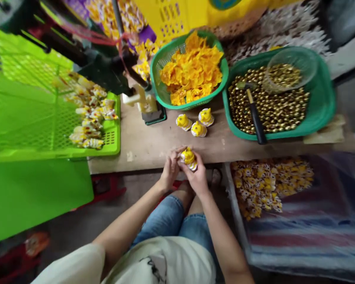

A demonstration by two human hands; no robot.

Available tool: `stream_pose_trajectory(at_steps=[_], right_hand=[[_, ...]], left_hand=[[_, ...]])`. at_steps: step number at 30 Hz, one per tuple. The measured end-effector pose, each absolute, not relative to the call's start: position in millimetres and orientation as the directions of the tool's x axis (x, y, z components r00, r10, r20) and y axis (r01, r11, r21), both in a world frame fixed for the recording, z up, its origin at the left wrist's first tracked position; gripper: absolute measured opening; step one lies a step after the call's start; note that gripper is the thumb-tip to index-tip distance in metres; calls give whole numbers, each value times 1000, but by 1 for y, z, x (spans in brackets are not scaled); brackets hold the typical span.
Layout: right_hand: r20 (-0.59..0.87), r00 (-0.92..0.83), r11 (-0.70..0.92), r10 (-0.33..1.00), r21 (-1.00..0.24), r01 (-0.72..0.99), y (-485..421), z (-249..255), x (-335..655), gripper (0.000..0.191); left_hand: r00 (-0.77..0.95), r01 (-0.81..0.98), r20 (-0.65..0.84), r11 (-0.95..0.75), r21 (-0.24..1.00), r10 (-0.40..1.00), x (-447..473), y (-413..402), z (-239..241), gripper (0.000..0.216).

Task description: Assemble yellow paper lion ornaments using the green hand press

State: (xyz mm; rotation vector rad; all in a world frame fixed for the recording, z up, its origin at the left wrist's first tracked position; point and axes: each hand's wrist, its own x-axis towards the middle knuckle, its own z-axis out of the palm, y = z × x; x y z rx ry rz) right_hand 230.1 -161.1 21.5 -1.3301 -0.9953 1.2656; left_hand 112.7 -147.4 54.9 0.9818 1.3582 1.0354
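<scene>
At the front edge of the wooden table [149, 152], a small yellow and white figurine [188, 156] sits between my two hands. My right hand [197, 173] is closed round its right and lower side. On the other side, the fingers of my left hand [170, 167] are bent and close together against the figurine's left edge; whether they pinch some smaller part is hidden. Just beyond my hands stand three similar yellow and white figurines [198, 128] in a cluster.
A green basket [192, 105] holds orange-yellow thin pieces. Right of it, a green tub [325, 98] contains gold beads, a clear bowl [307, 65] and a black-handled tool [256, 118]. A dark press machine [106, 71] and a lime-green crate [114, 134] with figurines stand left.
</scene>
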Motion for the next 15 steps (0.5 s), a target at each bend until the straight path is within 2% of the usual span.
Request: stream_pose_trajectory(at_steps=[1,2,3,5,7,11,13,15], right_hand=[[-121,120,-126,985,-992,30,-157,16,241,60],[-63,119,-79,991,-987,138,-154,10,253,59],[4,103,-21,995,-971,240,-150,5,266,59],[138,17,121,990,-916,383,-142,-4,290,56],[247,-94,263,964,-860,437,-133,-9,307,54],[354,-129,372,926,-805,462,-123,-13,313,57],[371,-98,369,923,-787,494,-124,-13,309,59],[394,-85,377,915,-762,527,-125,-14,305,61]], left_hand=[[-83,152,-186,197,969,979,100,-156,45,64],[-70,331,-167,180,926,984,84,-169,33,61],[-22,498,-240,219,839,971,68,-186,18,54],[70,800,-552,284,529,831,39,-226,-11,41],[23,861,-704,344,375,710,18,-265,-37,39],[-76,937,-898,338,84,433,-1,-313,-71,76],[-111,950,-933,312,1,343,-5,-324,-80,92],[-134,952,-939,303,-33,317,-8,-329,-85,94]])
